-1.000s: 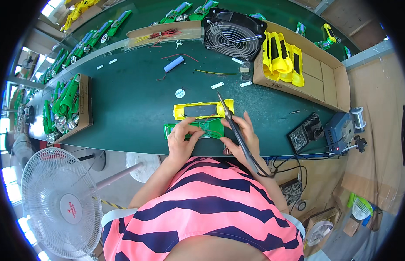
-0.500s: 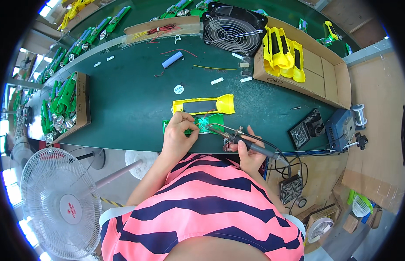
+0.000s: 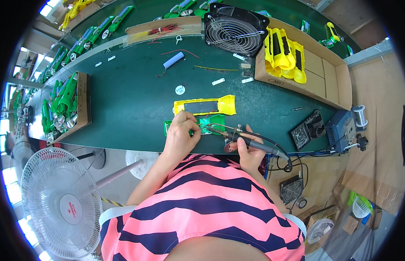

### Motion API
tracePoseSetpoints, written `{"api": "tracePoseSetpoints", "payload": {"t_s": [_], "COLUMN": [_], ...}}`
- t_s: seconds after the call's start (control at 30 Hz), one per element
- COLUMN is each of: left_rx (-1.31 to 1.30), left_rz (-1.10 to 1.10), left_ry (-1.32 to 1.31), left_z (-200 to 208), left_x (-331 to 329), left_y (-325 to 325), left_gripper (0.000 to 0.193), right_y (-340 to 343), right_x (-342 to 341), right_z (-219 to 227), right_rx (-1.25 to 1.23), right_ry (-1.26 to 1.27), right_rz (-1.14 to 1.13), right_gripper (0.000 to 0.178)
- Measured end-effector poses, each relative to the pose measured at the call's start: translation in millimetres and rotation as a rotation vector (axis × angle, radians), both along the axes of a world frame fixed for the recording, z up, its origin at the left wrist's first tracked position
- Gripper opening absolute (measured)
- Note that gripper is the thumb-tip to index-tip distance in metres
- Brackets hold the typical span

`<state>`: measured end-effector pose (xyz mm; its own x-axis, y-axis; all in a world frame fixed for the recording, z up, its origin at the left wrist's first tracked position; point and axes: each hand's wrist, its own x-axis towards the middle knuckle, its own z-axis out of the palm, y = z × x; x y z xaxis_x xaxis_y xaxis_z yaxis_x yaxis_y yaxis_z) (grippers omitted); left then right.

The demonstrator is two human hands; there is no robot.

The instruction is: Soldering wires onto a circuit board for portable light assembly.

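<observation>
My right hand (image 3: pixel 251 150) grips a soldering iron (image 3: pixel 254 145) with a dark handle and a thin metal tube alongside. Its tip points left, at a small green circuit board (image 3: pixel 205 125) in a green lamp housing (image 3: pixel 218 119). Over the housing's left part, my left hand (image 3: pixel 181 134) is closed in a pinch at the board's left edge, on what looks like a thin wire, mostly hidden by the fingers. A round shiny part (image 3: pixel 228 146) shows beside my right fingers. Just beyond the housing lies a yellow lamp shell (image 3: pixel 227 105) with a dark panel.
A carton (image 3: pixel 317 89) of yellow shells and a black fan (image 3: pixel 233 35) stand at the back right. The soldering station (image 3: pixel 340 130) and a solder spool (image 3: pixel 360 116) are at right. A box (image 3: pixel 84 102) of green lamps sits left. A blue battery cell (image 3: pixel 173 60) lies beyond.
Both hands stay at the circuit board, with only slight shifts of the fingers and iron. The whole view has moved a few pixels.
</observation>
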<state>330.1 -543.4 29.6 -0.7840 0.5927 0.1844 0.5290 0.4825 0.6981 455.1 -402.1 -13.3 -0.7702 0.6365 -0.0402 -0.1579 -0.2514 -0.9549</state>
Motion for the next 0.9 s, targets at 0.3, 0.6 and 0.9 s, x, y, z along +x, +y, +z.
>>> {"api": "tracePoseSetpoints", "payload": {"t_s": [0.3,0.6,0.9], "left_rx": [-0.025,-0.060,-0.061], "left_rz": [-0.010,-0.023,-0.036], "left_ry": [0.019,0.001,0.011], "left_z": [1,3,3], "left_x": [-2,-4,-5], "left_y": [-1,-1,1], "left_gripper": [0.008,0.008,0.009], "right_y": [2,10,11], "right_x": [-1,1,5], "right_z": [0,9,4], "right_rx": [0.217,0.311,0.361], "right_ry": [0.056,0.058,0.064], "right_rz": [0.059,0.036,-0.007], "right_gripper": [0.020,0.013,0.015]}}
